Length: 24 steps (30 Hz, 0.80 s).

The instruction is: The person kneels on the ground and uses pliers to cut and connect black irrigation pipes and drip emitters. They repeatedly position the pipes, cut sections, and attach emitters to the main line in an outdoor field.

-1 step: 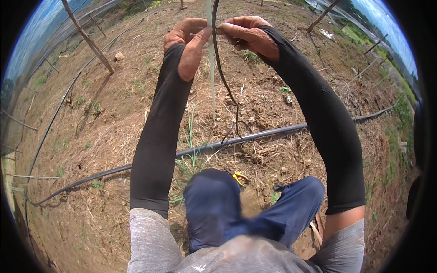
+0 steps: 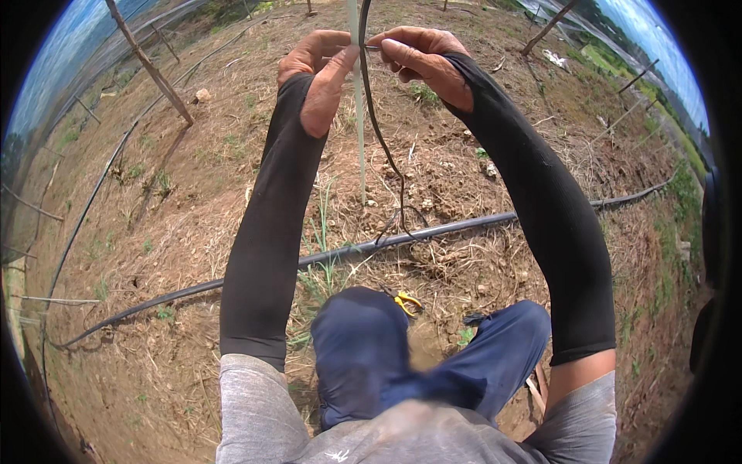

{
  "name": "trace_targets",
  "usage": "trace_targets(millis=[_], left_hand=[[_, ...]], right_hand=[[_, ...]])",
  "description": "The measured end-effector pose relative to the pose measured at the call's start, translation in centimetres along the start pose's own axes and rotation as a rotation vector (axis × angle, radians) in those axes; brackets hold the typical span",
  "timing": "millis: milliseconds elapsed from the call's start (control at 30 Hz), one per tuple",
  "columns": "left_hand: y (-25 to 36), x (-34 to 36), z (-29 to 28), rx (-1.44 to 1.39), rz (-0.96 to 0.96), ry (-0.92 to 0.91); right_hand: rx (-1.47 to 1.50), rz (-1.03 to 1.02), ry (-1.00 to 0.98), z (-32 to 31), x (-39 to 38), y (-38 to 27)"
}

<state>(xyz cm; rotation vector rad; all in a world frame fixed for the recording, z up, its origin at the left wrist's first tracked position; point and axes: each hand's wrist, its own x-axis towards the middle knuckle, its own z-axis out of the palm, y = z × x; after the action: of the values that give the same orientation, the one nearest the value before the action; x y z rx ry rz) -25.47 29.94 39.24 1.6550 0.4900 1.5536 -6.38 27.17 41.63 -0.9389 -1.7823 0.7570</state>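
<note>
My left hand [image 2: 318, 81] is closed around a thin pale stake [image 2: 359, 143], its thumb and fingers pinching it near the top of the view. A thin black tube [image 2: 376, 124] runs right alongside the stake there and hangs in a curve to the ground. My right hand [image 2: 431, 63], also closed, pinches a short thin piece like wire [image 2: 372, 48] against the tube's right side. Its exact kind is too small to make out. Black sleeves cover both forearms.
A thick black pipe [image 2: 417, 235] crosses the ground before my knees. Yellow-handled pliers [image 2: 407, 301] lie between my legs. Wooden posts stand at left [image 2: 151, 66] and right [image 2: 550, 27]. Dry soil with straw and grass tufts surrounds me.
My right forearm has shifted slightly left and the fingers have changed their pinch, so more of the thin piece shows beside the tube. My left hand stays put.
</note>
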Motion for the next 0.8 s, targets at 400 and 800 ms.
trace_targets(millis=[400,800], left_hand=[[0.3,0.0,-0.7,0.004,-0.037,-0.034],[0.5,0.1,-1.2,-0.004,-0.080,-0.065]], right_hand=[[-0.939,-0.947,0.282,0.9,0.8,-1.2],[-0.997,-0.991,0.275,0.9,1.5,-1.2]])
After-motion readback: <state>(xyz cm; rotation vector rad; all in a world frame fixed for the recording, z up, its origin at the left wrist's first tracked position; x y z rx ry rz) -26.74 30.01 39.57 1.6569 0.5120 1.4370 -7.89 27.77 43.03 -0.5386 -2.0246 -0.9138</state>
